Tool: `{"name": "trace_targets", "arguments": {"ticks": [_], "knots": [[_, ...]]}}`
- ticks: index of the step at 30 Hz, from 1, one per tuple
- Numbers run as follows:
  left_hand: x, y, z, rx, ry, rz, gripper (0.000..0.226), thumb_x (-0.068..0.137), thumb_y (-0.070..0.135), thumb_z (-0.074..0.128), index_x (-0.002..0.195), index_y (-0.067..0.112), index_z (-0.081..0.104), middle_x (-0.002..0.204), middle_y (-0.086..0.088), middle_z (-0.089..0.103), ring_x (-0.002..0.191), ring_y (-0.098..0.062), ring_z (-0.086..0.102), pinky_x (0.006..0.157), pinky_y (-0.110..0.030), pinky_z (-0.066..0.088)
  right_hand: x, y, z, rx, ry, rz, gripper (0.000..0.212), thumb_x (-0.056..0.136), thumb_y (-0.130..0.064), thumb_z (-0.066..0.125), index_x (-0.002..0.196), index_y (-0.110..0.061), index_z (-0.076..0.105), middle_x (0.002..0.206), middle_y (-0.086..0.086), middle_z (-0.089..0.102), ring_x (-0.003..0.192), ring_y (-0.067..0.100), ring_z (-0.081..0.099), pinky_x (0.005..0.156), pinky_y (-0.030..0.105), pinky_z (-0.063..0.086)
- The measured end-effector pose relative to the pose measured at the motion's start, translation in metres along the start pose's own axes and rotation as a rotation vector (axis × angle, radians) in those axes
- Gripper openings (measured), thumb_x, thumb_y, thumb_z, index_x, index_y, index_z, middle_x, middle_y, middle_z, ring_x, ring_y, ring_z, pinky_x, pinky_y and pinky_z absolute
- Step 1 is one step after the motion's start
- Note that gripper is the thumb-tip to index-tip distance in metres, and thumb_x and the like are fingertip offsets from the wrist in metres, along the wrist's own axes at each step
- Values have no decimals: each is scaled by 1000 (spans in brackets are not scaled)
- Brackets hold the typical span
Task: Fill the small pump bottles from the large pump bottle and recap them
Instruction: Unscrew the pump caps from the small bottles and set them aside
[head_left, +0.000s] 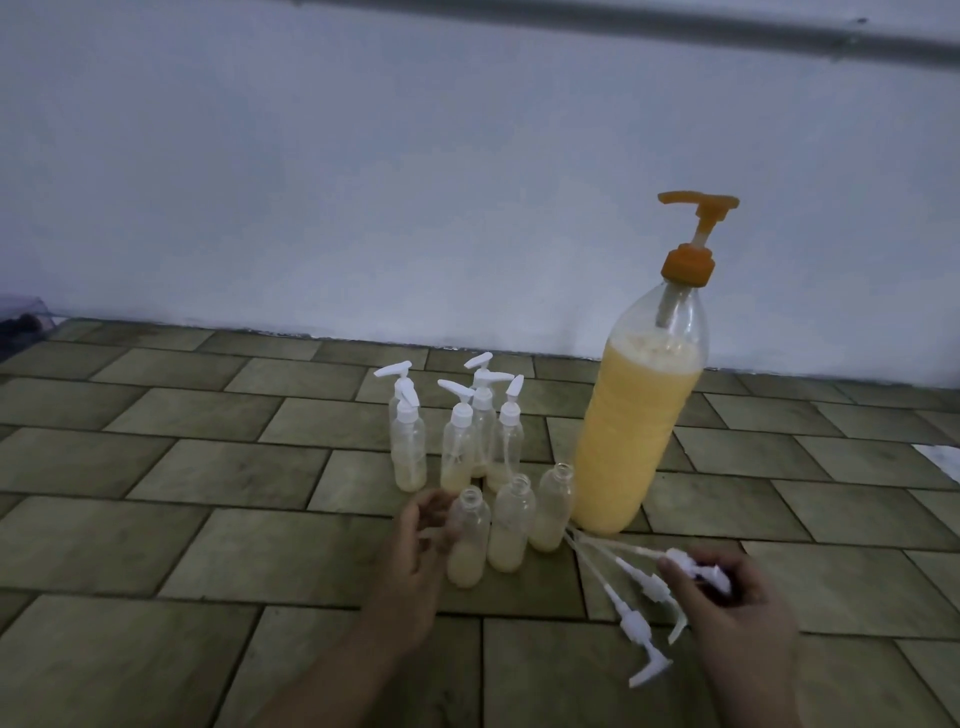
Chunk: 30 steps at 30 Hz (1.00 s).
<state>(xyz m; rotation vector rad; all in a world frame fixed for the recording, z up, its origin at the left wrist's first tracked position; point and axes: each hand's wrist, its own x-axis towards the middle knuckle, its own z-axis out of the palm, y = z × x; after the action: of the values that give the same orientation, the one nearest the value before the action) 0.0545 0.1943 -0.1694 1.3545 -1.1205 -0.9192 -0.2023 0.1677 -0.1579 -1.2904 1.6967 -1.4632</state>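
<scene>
Here, on a tiled floor before a pale wall, the items stood as follows.

Large pump bottle: clear plastic, upright, filled most of the way with yellow liquid, topped by an orange pump head with its spout turned left.

Capped small bottles: a cluster of about five, behind the others and left of the large bottle, each with a white pump fitted and a little pale liquid at the bottom.

Uncapped small bottles: three in a slanting row in front of the cluster. The left one, the middle one and the right one all stood upright with open necks, each roughly a third to half full. The right one stood just beside the base of the large bottle.

Loose white pumps: at least three, their dip tubes fanning toward the base of the large bottle.

Left hand: fingers loosely curled beside the left uncapped bottle; actual contact could not be told.

Right hand: fingers curled round the head of one white pump, gripping it just above the floor.
</scene>
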Motion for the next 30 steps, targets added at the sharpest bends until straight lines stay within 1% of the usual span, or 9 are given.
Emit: {"name": "trace_targets", "arguments": {"ticks": [2,5,8,11,15,20,23,26,30], "knots": [[8,0,-7,3,203,50,46,80,65,44,113,33,49,114,9,56,105,-10,55,82,-23,44,-3,21,8,-56,-26,9,19,69,-9,81,77,-18,66,76,2,67,78,23,64,68,37,54],[45,-2,-23,166,396,28,38,88,34,61,120,20,46,117,0,50,102,-20,52,80,-28,45,-8,42,12,-194,-78,-189,31,62,-3,84,73,-23,64,73,-3,66,74,14,64,63,11,45],[79,-5,-32,321,380,-78,63,80,32,72,132,17,40,129,-1,41,115,-21,44,93,-42,46,-8,45,10,-252,-127,-288,31,62,-17,82,75,-34,59,74,-9,64,80,3,59,64,4,40],[93,-7,-29,350,378,-74,64,79,33,73,131,14,41,130,-4,38,120,-24,41,98,-46,44,-7,44,8,-260,-152,-334,31,67,-35,75,86,-48,55,81,-13,62,79,2,55,66,3,40],[101,-6,-19,377,417,-55,55,80,31,71,125,11,46,123,-6,44,117,-23,44,93,-36,42,-10,25,12,-235,-93,-466,10,73,-29,69,75,-32,60,74,-9,60,81,-7,53,67,-3,36],[96,-6,-18,383,459,3,46,81,28,71,117,8,49,113,-7,52,105,-24,51,88,-41,47,-16,-3,25,-124,-83,-440,15,73,-28,73,80,-18,64,72,-12,61,75,2,59,66,-2,37],[80,0,-24,295,468,67,44,82,32,69,117,14,48,113,-2,54,105,-22,54,86,-41,50,-20,-51,36,-81,-122,-535,16,75,-35,70,86,-30,60,84,-18,61,84,-3,56,68,4,40],[57,19,-30,157,446,194,39,83,42,67,112,24,50,111,4,58,104,-17,57,85,-34,49,-22,-97,49,7,-261,-533,16,78,-40,68,92,-35,61,86,-17,63,84,2,59,67,12,46],[23,53,-30,15,321,319,47,79,57,62,114,27,54,110,-1,63,97,-13,64,76,-29,52,-25,-150,69,253,-567,-267,15,81,-29,71,96,-28,69,92,-4,70,87,12,65,73,22,53]]}}
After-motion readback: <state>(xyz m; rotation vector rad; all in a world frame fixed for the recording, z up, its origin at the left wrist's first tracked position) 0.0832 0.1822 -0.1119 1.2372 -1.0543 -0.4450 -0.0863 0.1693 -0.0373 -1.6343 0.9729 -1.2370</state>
